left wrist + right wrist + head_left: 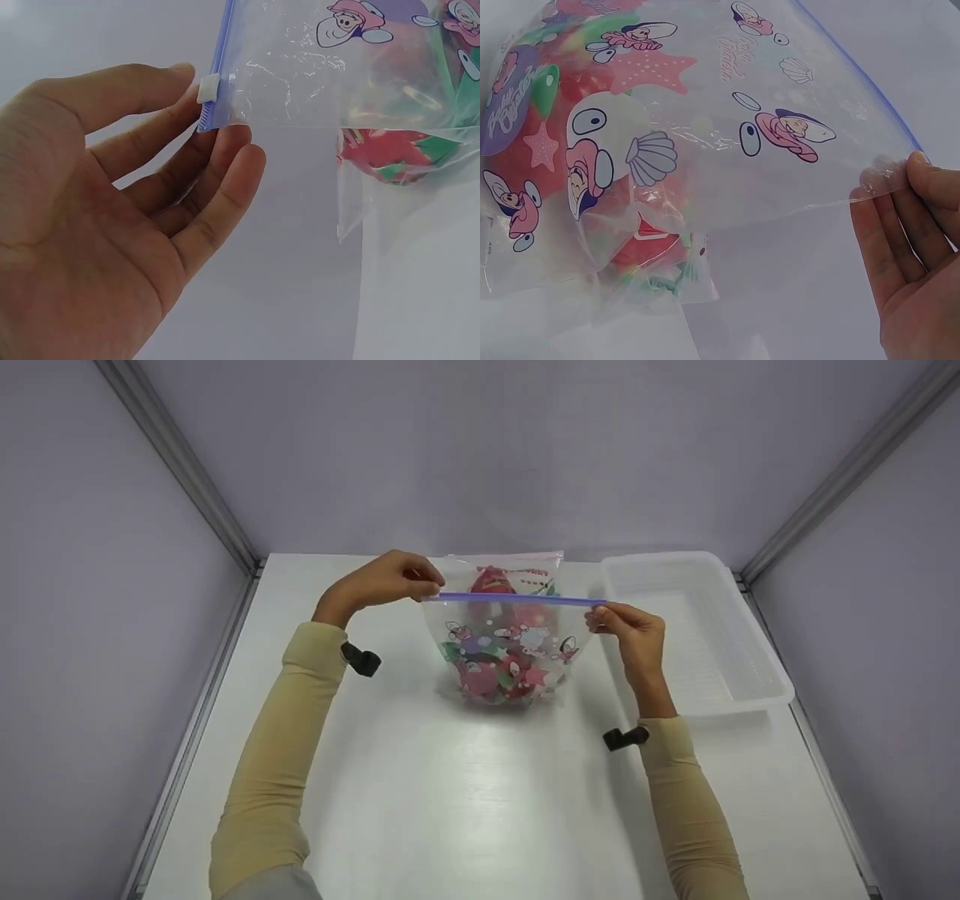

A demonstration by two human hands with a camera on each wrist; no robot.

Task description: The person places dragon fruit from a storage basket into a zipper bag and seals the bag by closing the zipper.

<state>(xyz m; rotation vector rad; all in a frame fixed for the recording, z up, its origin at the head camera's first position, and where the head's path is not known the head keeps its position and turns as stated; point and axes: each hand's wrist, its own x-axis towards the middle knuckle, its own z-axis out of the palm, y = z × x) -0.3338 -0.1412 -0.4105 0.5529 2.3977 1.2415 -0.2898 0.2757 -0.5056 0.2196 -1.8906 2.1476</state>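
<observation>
A clear slider zip bag [577, 639] with cartoon clams, shells and starfish printed on it is held up by its top edge above the white table. Its blue zip strip [517, 599] is stretched straight between both hands. At the strip's left end, my left hand [386, 580] pinches the corner by a white slider [208, 88]. My right hand [634, 637] pinches the opposite top corner between thumb and fingers. Red and green items show through the film. Behind it, another clear bag [551, 566] holds a red and green item [390, 156]; how the two bags meet is hidden.
A white plastic basket [757, 709] stands on the table to the right, close to my right hand. Pale panels [480, 457] with grey metal rails [191, 472] enclose the white table [450, 802] at the back and both sides.
</observation>
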